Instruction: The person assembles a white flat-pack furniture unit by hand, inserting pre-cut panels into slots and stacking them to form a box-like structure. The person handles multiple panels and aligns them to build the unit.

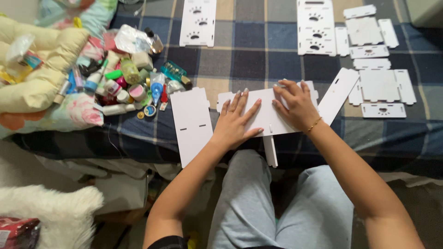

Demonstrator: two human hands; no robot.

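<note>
A flat white board panel [265, 115] lies on the plaid blanket [249, 50] near the bed's front edge. My left hand [236, 122] presses flat on its left half, fingers spread. On its right half rests my right hand [295, 103], fingers curled over the far edge, a thin gold bracelet on the wrist. A narrow white piece [270, 151] sticks out below the panel toward my knees. Another white panel [191, 124] with two small slots lies just left of my left hand.
More white cut-out panels lie about: two with paw-print holes [198, 22] [315, 27] at the back, several small ones [380, 85] at right, a long strip [338, 94] beside my right hand. A heap of small bottles and tubes [129, 78] and a cream cushion [41, 69] fill the left.
</note>
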